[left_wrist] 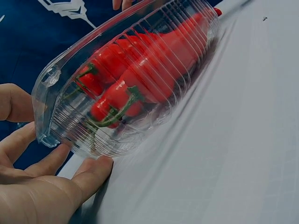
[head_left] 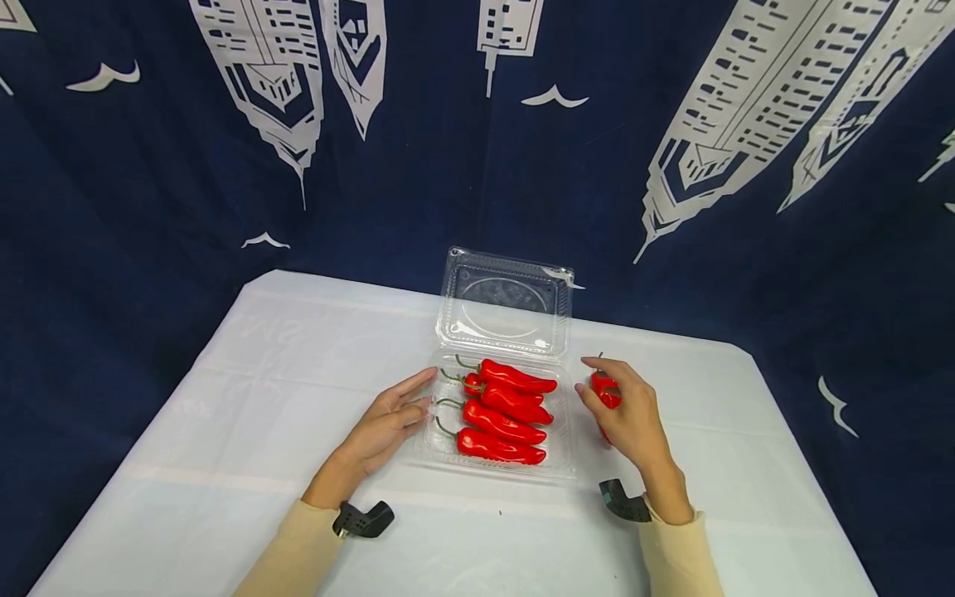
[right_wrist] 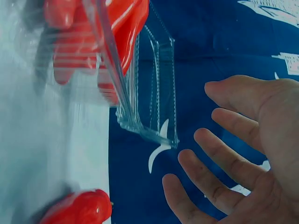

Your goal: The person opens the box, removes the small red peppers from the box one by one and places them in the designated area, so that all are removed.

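Note:
A clear plastic clamshell container (head_left: 496, 474) stands on the table with its lid (head_left: 503, 319) raised at the back. Several red chili peppers (head_left: 507, 402) with green stems lie in its base, stems to the left. My left hand (head_left: 388, 427) rests its fingertips along the container's left side, fingers loosely extended; in the left wrist view one fingertip is at the lower corner. To the right of the container, my right hand (head_left: 630, 414) hovers with spread fingers holding nothing. Beneath it lies another red chili pepper (head_left: 604, 388), partly hidden by the hand.
A white cloth covers the table (head_left: 298, 390). Behind it hangs a dark blue curtain (head_left: 448, 182) with white building and bird prints. Each wrist carries a black camera, the left one (head_left: 363, 521) and the right one (head_left: 624, 502) above beige sleeves.

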`<state>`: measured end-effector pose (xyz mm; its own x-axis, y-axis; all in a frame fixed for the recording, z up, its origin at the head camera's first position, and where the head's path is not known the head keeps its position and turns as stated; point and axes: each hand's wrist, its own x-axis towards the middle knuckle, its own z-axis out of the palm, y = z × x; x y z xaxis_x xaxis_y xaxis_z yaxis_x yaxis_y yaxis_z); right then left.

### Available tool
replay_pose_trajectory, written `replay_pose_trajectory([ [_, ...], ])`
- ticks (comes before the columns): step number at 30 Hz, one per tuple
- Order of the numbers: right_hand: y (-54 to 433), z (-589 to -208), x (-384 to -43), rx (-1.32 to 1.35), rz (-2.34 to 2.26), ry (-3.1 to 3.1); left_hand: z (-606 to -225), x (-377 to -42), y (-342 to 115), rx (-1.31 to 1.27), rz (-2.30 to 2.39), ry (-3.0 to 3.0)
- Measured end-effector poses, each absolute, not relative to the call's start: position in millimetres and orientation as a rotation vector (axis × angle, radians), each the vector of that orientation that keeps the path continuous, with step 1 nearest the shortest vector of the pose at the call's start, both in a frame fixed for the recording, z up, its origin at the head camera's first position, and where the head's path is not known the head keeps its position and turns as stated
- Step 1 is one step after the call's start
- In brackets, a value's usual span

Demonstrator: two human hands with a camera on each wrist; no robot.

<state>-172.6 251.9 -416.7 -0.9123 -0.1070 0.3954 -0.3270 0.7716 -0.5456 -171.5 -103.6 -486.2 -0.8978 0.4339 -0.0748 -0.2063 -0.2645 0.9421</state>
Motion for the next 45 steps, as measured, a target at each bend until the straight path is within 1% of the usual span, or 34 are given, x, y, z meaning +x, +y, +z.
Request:
replay_pose_trajectory([
  [7, 238, -418, -173, 0.459, 0.907, -2.601, -486, -172, -105, 0.297, 2.196, 1.603],
  [11, 232, -420, -171, 0.515, 0.991, -2.621, -486, -173, -105, 0.289, 2.2, 1.601],
  [16, 231, -422, -169, 0.597, 1.078, -2.663, -487, -173, -103, 0.288, 2.193, 1.591],
  [22, 230, -421, -170, 0.688, 1.077, -2.694, -488, -172, -104, 0.283, 2.2, 1.59],
  [31, 225, -421, -176, 0.868, 1.161, -2.73, -487, -171, -106, 0.294, 2.211, 1.579],
  [45, 209, -416, -190, 0.995, 1.096, -2.821, -489, -173, -106, 0.298, 2.214, 1.58],
])
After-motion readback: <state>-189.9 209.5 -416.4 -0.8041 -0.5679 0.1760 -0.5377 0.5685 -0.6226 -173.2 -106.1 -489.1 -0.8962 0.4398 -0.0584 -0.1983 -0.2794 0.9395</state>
